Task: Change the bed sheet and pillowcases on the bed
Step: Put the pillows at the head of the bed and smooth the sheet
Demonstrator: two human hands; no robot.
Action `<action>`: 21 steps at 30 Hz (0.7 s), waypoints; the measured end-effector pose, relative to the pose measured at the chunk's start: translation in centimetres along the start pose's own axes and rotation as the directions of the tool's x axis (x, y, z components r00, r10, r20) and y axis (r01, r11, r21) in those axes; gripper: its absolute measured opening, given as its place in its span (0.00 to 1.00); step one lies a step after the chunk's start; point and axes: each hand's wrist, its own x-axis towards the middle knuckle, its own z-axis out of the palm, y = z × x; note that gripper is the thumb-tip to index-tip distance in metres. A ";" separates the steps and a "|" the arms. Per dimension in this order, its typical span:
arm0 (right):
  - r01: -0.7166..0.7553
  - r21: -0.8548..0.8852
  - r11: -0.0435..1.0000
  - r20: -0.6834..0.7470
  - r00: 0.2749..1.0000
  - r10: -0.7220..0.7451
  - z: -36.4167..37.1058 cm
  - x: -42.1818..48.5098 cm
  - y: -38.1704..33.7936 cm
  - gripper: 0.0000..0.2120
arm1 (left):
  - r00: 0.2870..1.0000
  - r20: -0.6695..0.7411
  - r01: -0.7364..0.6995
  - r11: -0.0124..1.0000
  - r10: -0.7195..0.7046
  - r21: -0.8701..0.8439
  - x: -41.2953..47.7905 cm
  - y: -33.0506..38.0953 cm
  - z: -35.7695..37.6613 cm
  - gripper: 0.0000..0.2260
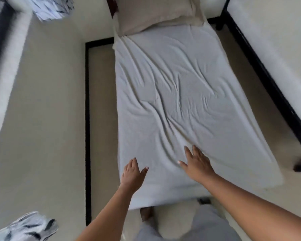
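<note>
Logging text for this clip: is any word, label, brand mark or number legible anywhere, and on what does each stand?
None can be read.
The white sheet and the beige pillow are plain.
The black-and-white cloth at upper left and the second cloth at lower left show only blurred dark streaks, no letters.

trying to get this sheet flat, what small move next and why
Probably slide both open hands outward toward the sides: the left hand and right hand sit at the foot of the white sheet, and creases fan up its middle.
</note>
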 end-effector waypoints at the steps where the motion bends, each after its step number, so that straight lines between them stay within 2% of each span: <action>1: -0.014 0.026 1.000 0.008 1.000 0.014 1.1 0.3 -1.1 0.36 | 1.000 0.022 0.012 1.000 -0.011 -0.008 0.9 -0.9 0.4 0.37; 6: -0.103 0.097 0.990 0.099 0.991 0.094 10.1 3.0 -5.5 0.37 | 0.980 0.106 0.180 0.973 -0.166 -0.147 6.1 -6.6 6.1 0.34; 10: -0.092 0.071 0.993 0.099 0.991 0.085 17.9 6.9 -6.5 0.48 | 0.931 0.060 0.365 0.910 -0.360 -0.196 11.1 -11.1 11.1 0.26; 13: -0.080 0.025 0.996 0.146 0.986 0.076 23.3 9.4 -5.9 0.41 | 0.880 -0.007 0.447 0.833 -0.475 -0.326 13.8 -13.9 13.5 0.19; 15: -0.070 -0.003 0.998 0.135 0.988 0.070 25.4 9.3 -5.8 0.43 | 0.853 -0.048 0.460 0.792 -0.520 -0.400 13.9 -15.1 13.9 0.17; 18: -0.069 0.001 0.998 0.093 0.993 0.068 28.4 8.8 -5.7 0.53 | 0.836 -0.080 0.423 0.731 -0.543 -0.535 12.6 -16.4 14.7 0.18; 21: -0.018 -0.031 0.999 0.032 0.999 0.019 30.1 8.7 -5.4 0.54 | 0.825 -0.096 0.398 0.694 -0.557 -0.600 11.7 -17.4 15.0 0.14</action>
